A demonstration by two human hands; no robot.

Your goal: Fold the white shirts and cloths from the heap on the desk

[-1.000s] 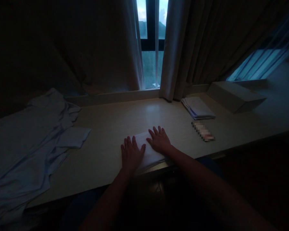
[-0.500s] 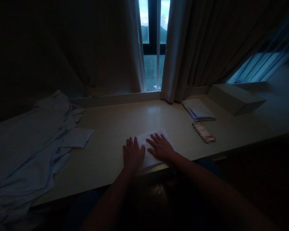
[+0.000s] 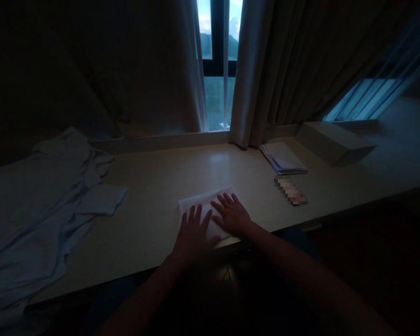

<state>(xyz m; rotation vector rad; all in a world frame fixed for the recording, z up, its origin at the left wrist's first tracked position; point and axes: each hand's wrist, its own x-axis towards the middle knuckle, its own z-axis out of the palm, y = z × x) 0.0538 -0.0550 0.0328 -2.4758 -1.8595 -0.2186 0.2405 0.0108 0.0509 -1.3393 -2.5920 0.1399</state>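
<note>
Folded white cloth, left hand and right hand resting outspread on it, rumpled white fabric overhanging front edge of pale tabletop

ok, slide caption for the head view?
Left hand and right hand spread over folded white cloth before a curtained window.

You hold both hands palm down with fingers spread, your left hand set at 8 o'clock from your right hand. Your bare left forearm reaches up from 7 o'clock, its fingers aimed near 12 and the thumb out toward 2. Your bare right forearm slants in from between 4 and 5, fingers fanned toward 11.
</note>
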